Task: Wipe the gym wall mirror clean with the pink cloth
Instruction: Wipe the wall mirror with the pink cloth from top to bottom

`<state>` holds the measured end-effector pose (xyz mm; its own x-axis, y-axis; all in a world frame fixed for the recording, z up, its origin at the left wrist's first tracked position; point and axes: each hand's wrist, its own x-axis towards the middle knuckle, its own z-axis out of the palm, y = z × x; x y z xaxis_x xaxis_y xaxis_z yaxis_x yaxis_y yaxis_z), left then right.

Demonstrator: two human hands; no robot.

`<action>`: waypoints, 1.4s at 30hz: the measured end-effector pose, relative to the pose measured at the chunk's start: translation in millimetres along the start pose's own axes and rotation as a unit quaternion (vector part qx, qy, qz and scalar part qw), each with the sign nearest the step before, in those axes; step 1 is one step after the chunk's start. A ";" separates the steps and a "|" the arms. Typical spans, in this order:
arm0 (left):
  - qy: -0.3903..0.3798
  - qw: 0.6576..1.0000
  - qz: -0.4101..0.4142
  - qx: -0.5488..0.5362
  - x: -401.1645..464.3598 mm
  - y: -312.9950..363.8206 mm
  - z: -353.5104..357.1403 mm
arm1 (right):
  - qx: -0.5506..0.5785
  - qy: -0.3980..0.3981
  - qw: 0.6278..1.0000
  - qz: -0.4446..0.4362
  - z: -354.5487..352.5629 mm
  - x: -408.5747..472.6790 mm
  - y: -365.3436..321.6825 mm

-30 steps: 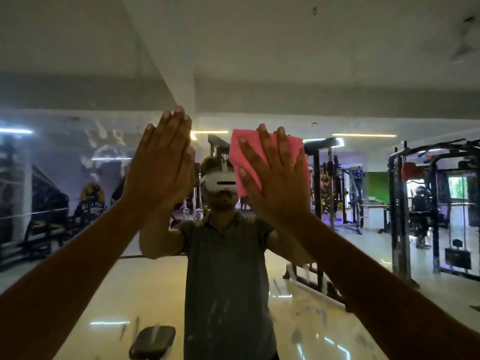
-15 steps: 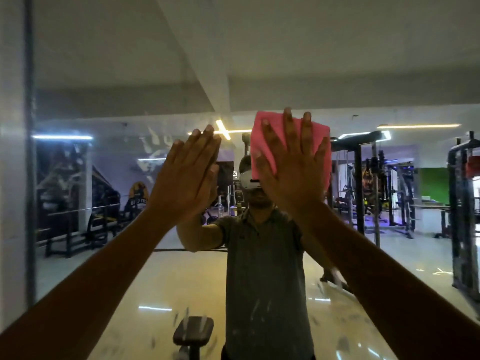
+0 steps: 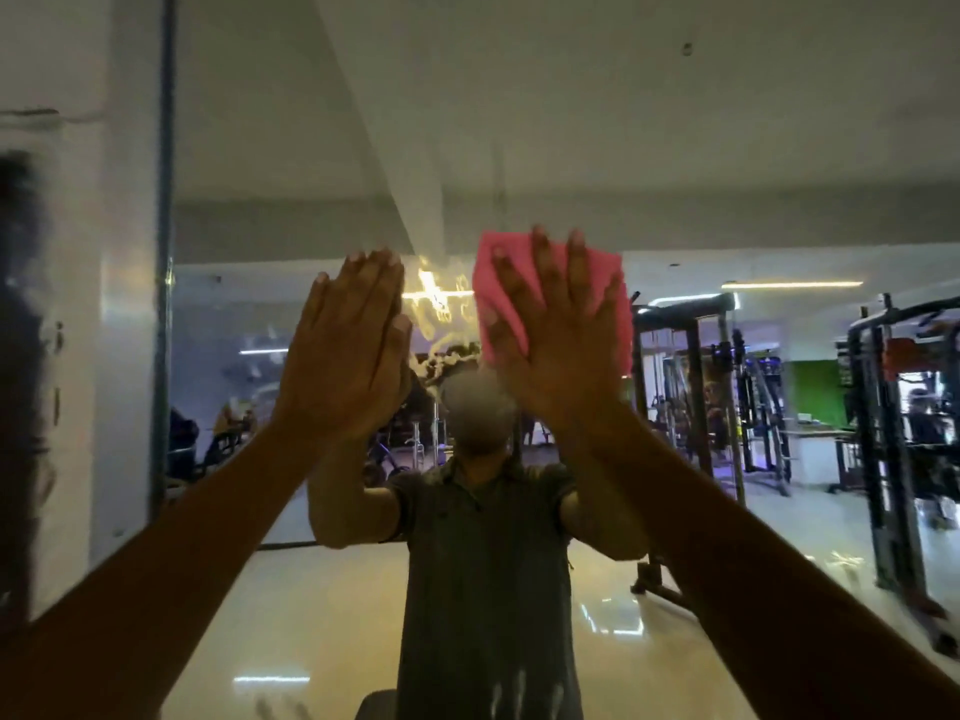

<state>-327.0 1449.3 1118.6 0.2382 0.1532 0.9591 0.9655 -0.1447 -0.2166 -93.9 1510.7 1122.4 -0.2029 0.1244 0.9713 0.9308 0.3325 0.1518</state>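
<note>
The gym wall mirror (image 3: pixel 727 163) fills most of the view and reflects me and the gym behind. My right hand (image 3: pixel 563 345) lies flat with fingers spread, pressing the folded pink cloth (image 3: pixel 613 298) against the glass at head height. My left hand (image 3: pixel 348 350) is flat on the glass beside it, fingers together and pointing up, holding nothing. The cloth shows above and to the right of my right hand's fingers. Smears on the glass show between the two hands (image 3: pixel 436 304).
The mirror's left edge is a dark vertical strip (image 3: pixel 165 252) against a white wall or pillar (image 3: pixel 78 304). Reflected in the glass are black weight racks (image 3: pixel 883 433) at the right, a shiny floor and a dark padded seat (image 3: pixel 376 706) low in the middle.
Both hands have shifted left along the glass toward the mirror's left edge, which has come further into view. The cloth stays pressed under my right hand, slightly higher than before.
</note>
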 end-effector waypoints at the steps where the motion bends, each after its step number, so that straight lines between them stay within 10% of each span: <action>1: 0.005 1.000 0.002 0.002 0.4 -3.9 -0.2 | -0.005 -0.011 0.999 -0.044 4.8 -12.4 -14.3; 10: 0.001 0.999 0.041 0.012 0.3 -26.6 1.9 | 0.030 -0.006 0.995 0.090 -1.8 -1.9 -23.5; 15: 0.000 0.999 0.041 0.011 3.9 -44.9 -7.6 | 0.009 -0.045 0.994 -0.098 11.5 -65.0 -38.7; 20: -0.001 0.998 0.064 -0.001 3.0 -51.6 -6.5 | 0.010 -0.007 0.996 0.091 0.4 -3.3 -32.2; 25: 0.020 0.998 0.062 -0.020 -0.2 -58.5 -10.9 | 0.002 -0.028 0.993 -0.118 8.3 -50.0 -70.3; 31: 0.000 0.996 0.084 0.010 -3.2 -69.0 -17.5 | -0.006 0.004 0.999 0.044 3.4 0.3 -55.5; 36: 0.047 0.995 0.085 -0.007 -7.5 -74.4 -15.4 | -0.014 -0.035 0.992 -0.118 14.9 -53.0 -65.4; 42: 0.016 0.996 0.091 0.002 -4.6 -82.8 -16.0 | 0.024 0.005 0.998 0.060 4.3 -15.4 -76.4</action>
<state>-409.8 1444.9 1135.0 0.4058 0.0937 0.9091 0.9070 -0.1635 -0.3880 -163.2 1487.5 1095.0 -0.0873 0.1571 0.9837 0.9327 0.3597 0.0254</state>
